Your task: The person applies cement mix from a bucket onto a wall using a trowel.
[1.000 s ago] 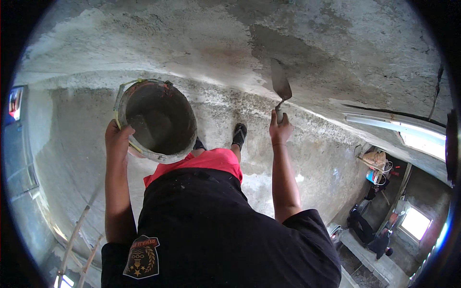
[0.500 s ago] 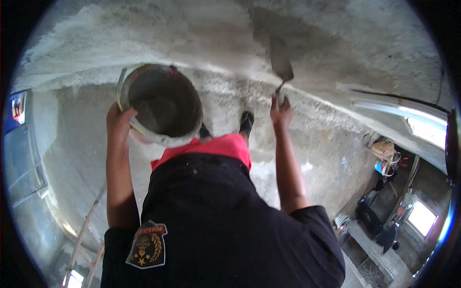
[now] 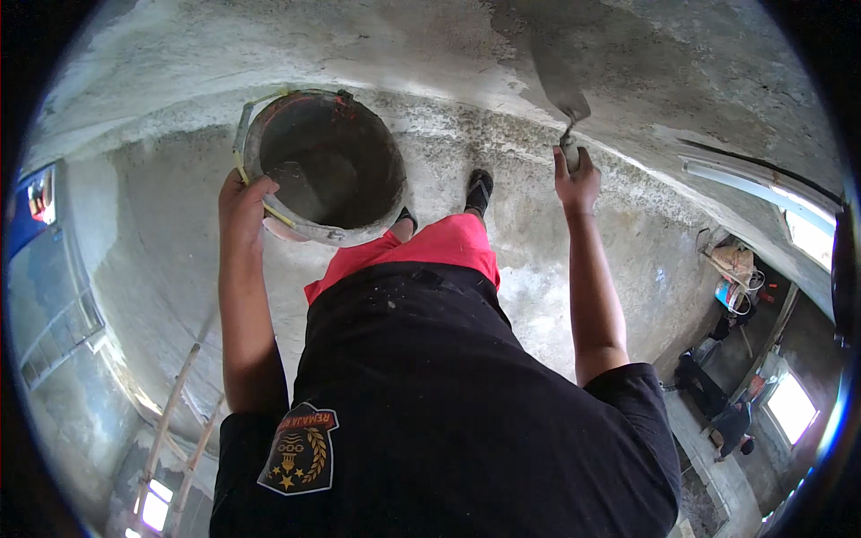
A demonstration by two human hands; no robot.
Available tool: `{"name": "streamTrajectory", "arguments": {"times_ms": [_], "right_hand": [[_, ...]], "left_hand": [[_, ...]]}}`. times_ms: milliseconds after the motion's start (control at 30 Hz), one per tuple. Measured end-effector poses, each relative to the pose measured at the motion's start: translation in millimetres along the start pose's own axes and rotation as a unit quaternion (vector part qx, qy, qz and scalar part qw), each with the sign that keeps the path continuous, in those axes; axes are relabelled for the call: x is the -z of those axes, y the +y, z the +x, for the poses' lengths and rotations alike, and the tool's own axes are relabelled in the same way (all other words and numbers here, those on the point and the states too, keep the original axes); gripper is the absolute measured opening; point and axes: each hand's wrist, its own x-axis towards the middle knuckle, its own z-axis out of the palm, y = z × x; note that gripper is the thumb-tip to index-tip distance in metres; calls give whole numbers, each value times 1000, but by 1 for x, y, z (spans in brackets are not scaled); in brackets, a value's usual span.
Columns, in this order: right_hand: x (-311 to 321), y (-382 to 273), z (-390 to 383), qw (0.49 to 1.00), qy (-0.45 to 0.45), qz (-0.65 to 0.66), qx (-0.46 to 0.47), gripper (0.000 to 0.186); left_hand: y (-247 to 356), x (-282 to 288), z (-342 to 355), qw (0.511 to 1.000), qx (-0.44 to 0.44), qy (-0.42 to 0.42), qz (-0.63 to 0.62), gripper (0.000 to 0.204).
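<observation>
My left hand (image 3: 247, 202) grips the rim and yellowish handle of a plaster-stained bucket (image 3: 327, 170) with grey mortar low inside. To its right my right hand (image 3: 576, 175) is closed on the handle of a trowel (image 3: 565, 85), its blade pointing up over a darker, damp-looking patch of the grey wall (image 3: 386, 40); whether the blade touches it I cannot tell. My sandalled feet show between bucket and trowel on a rough concrete floor (image 3: 520, 242).
A person in dark clothes (image 3: 717, 412) is at the lower right, below hanging bags and a pail (image 3: 735, 296). Wooden poles (image 3: 166, 421) lean at the lower left. A window (image 3: 789, 408) and a long pale strip (image 3: 735, 179) are on the right.
Both my hands, with the bucket and trowel, have shifted up and to the right in the picture. The surroundings on the right have shifted somewhat too. Both grips look the same.
</observation>
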Motion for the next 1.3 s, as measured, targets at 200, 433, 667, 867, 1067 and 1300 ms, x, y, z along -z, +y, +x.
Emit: {"name": "streamTrajectory", "arguments": {"times_ms": [200,433,667,867,1067,1300], "right_hand": [[2,-33,49,990,-93,-100,30,52],[41,13,21,980,-158,-114,-51,55],[70,-79,18,923,-327,99,178,33],[74,-174,16,870,-389,52,299,38],[81,-214,9,807,-361,-25,467,37],[64,-206,8,821,-324,-85,462,35]], "left_hand": [[-4,-12,-3,1000,-11,-8,-25,20],[15,-5,-24,999,-24,19,-21,20],[39,-23,-37,997,-72,11,-34,21],[65,-24,-47,994,-108,11,-18,20],[79,-29,-59,992,-119,6,-42,19],[93,-39,-70,991,-125,1,-36,19]]}}
